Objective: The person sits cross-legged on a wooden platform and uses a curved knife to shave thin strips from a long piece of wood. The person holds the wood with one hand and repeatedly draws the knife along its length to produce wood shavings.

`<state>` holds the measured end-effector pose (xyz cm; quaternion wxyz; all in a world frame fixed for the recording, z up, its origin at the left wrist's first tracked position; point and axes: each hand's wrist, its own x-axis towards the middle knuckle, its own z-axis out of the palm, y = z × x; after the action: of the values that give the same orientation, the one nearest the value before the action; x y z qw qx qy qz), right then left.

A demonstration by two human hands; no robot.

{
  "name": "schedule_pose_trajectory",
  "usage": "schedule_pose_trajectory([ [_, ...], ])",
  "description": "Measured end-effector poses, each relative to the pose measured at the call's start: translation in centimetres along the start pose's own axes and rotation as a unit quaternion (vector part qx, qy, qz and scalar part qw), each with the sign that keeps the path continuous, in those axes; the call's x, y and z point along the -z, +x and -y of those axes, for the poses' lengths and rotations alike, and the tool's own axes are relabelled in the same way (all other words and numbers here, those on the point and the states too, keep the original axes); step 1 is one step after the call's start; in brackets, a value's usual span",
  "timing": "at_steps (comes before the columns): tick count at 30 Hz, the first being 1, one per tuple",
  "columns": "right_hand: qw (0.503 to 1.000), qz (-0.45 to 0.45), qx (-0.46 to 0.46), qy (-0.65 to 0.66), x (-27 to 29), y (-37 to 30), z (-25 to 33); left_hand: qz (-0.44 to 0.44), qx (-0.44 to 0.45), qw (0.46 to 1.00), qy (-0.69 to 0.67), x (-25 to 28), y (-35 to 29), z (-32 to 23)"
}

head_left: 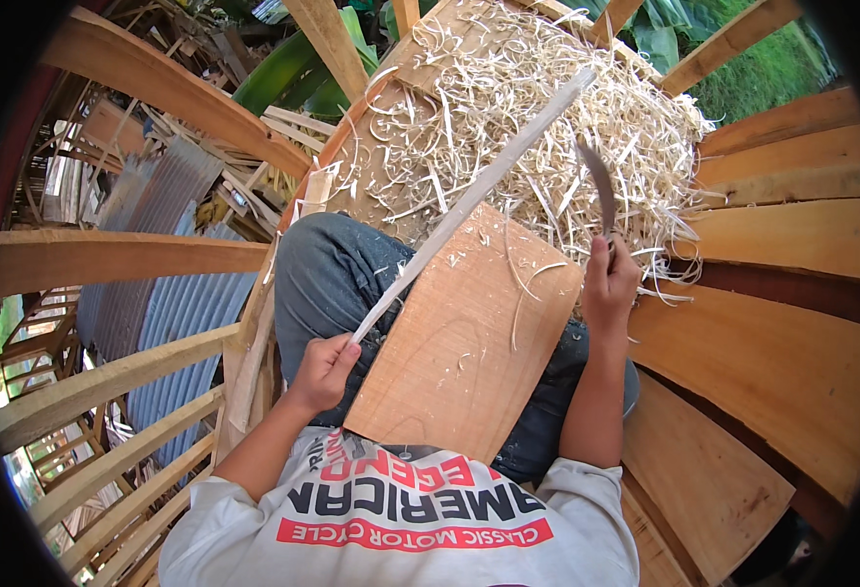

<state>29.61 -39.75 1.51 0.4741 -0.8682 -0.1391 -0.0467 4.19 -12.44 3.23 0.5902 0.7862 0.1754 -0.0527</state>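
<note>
Thin strip (469,201) is clenched at near end by left hand (324,370), running far-right; knife (598,186) is gripped by right hand (609,284).

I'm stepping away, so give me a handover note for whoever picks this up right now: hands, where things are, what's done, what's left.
Left hand: closed around the near end of the long thin pale wooden strip, which slants across the flat brown wooden board on the lap.
Right hand: grips the dark curved-blade knife, blade up, apart from the strip.
Done: a big heap of pale curled wood shavings lies ahead.
Left: how much more shaving the strip needs cannot be told.
</note>
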Motion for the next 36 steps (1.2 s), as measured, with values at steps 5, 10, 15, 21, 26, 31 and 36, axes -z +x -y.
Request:
schedule_pose_trajectory([
  [5,0.97,0.208,0.108,-0.062,-3.2,-3.2,5.7,-0.013,0.009,1.0,0.008,-0.2,0.0,0.0],
  [10,0.961,0.201,0.121,-0.145,-4.9,-3.0,5.8,-0.025,0.014,0.999,0.022,-0.3,0.1,0.1],
  [15,0.969,0.138,0.123,-0.161,-5.7,-2.6,5.7,-0.023,0.01,0.999,0.025,-0.3,0.2,0.2],
  [21,0.969,0.088,0.128,-0.194,-6.1,-1.4,4.9,-0.017,0.013,1.0,0.019,-0.1,0.1,0.3],
  [26,0.976,-0.056,-0.178,-0.108,0.2,4.0,-2.9,0.006,-0.009,0.999,0.032,0.0,0.1,0.1],
  [31,0.988,-0.074,-0.116,0.067,1.1,1.9,-2.3,0.005,0.01,1.0,0.005,0.1,0.1,0.6],
  [36,0.98,0.161,0.07,-0.089,-3.8,-2.8,4.7,0.024,0.038,0.998,-0.054,0.6,0.1,0.5],
])
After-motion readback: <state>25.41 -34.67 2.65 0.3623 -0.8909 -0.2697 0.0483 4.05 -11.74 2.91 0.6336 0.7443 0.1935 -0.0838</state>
